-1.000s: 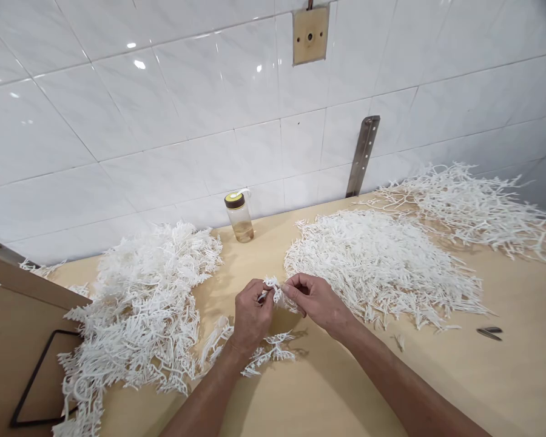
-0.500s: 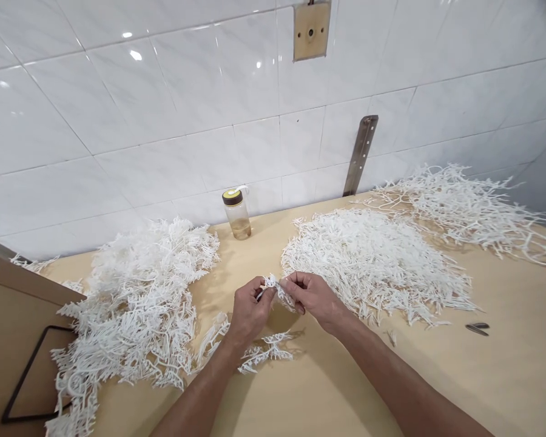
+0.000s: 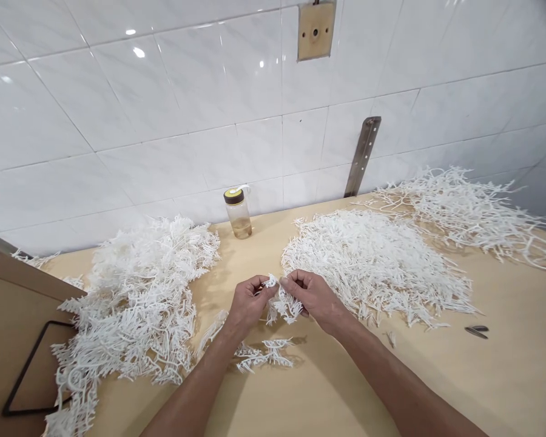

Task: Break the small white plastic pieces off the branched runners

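Observation:
Between my hands is a small white branching plastic sprig (image 3: pixel 287 306), its feathery ends hanging down below my fingers. My left hand (image 3: pixel 250 303) pinches its upper left end between thumb and fingers. My right hand (image 3: pixel 312 297) is closed on the same sprig from the right, thumb against the fingertips. Below my hands, a few loose white sprigs (image 3: pixel 268 355) lie on the table, partly covered by my left forearm. A large pile of feathery white sprigs (image 3: pixel 141 303) is to the left. Right of my hands lies a heap of thin white pieces (image 3: pixel 373 261).
A clear bottle with a yellow and black lid (image 3: pixel 239 213) stands near the tiled wall (image 3: pixel 164 170). Small dark snips (image 3: pixel 477 331) lie on the table (image 3: pixel 505 376) at right. Long white branches (image 3: pixel 473 206) fill the back right corner. A brown box-like panel (image 3: pixel 18 340) borders the left.
The sprig between my hands has swung lower, so more of its feathery ends show under my fingers. Both hands stay almost in place, and the view has shifted slightly.

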{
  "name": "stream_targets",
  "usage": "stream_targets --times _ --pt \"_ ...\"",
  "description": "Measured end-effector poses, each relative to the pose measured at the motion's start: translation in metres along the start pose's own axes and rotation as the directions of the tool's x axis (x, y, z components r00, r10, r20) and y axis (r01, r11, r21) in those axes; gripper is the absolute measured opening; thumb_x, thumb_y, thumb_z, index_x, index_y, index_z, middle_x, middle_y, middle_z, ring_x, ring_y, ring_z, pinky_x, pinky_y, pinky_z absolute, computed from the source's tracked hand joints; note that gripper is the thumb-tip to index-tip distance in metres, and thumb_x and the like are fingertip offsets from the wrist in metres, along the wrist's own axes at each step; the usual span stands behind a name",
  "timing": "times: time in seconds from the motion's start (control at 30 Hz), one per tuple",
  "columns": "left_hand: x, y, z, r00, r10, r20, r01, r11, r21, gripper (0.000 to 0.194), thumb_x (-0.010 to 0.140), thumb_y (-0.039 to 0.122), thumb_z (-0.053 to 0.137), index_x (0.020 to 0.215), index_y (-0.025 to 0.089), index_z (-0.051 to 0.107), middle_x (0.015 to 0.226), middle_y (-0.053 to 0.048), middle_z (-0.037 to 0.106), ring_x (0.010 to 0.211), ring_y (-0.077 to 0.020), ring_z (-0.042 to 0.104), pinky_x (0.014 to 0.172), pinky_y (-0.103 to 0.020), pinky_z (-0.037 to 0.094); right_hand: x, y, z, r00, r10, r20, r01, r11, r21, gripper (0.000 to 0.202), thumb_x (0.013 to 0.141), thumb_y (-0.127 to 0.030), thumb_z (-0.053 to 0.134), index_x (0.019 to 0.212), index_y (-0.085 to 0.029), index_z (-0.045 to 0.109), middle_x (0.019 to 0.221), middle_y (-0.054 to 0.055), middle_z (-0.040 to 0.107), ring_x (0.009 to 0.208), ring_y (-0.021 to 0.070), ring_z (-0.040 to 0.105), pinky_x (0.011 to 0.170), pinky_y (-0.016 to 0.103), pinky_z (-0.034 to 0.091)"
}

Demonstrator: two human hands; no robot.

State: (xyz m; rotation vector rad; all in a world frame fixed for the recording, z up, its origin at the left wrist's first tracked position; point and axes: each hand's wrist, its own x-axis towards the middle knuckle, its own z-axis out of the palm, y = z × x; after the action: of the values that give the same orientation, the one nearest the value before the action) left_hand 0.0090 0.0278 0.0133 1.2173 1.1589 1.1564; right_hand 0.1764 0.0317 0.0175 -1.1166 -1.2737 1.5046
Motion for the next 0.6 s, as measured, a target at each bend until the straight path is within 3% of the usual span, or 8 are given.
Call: stream_targets --times 0.13,0.27,0.47,0.6 --pt "-0.001 0.0052 -0.0005 0.998 -0.068 -0.003 0.068 0.995 -0.072 0.043 0.064 0.05 0.081 0.079 0.013 0.065 0.056 0.005 0.049 0.043 -0.003 0.031 0.043 -0.018 0.024 0.0009 0.0014 -0.0028 0.997 -0.004 0.079 -0.002 0.997 0.076 0.043 0.076 -0.059 0.07 0.075 -0.016 0.061 0.063 -0.004 0.046 0.047 0.006 0.038 0.039 0.019 0.033" --pt "-0.0013 0.0084 -0.0032 0.994 -0.082 0.078 0.091 0.989 -0.117 0.044 0.064 0.051 0.082 0.076 0.013 0.061 0.056 0.006 0.047 0.042 -0.0017 0.027 0.042 -0.018 0.02 0.0034 0.0055 -0.0061 0.997 -0.016 0.08 0.009 0.997 0.082 0.041 0.079 -0.057 0.068 0.078 -0.016 0.062 0.057 -0.005 0.047 0.046 0.0069 0.041 0.04 0.019 0.034" --pt "-0.0032 0.0097 -0.0074 0.963 -0.157 0.22 0.203 0.958 -0.203 0.04 0.071 0.049 0.078 0.078 0.014 0.058 0.056 0.008 0.035 0.042 -0.0018 0.021 0.04 -0.019 0.012 0.0034 0.006 -0.0053 0.993 -0.117 -0.014 0.114 0.987 -0.114 0.035 0.085 -0.051 0.062 0.078 -0.017 0.061 0.052 -0.006 0.047 0.042 0.0081 0.041 0.041 0.022 0.035" --pt "-0.0038 0.0087 -0.0073 0.966 -0.155 0.209 0.203 0.951 -0.232 0.041 0.071 0.048 0.078 0.073 0.015 0.055 0.055 0.008 0.034 0.043 -0.0027 0.026 0.041 -0.019 0.018 0.0008 0.0014 -0.0018 0.98 -0.197 -0.033 0.186 0.96 -0.21 0.029 0.084 -0.047 0.062 0.079 -0.018 0.062 0.054 -0.005 0.05 0.044 0.009 0.044 0.043 0.023 0.037"
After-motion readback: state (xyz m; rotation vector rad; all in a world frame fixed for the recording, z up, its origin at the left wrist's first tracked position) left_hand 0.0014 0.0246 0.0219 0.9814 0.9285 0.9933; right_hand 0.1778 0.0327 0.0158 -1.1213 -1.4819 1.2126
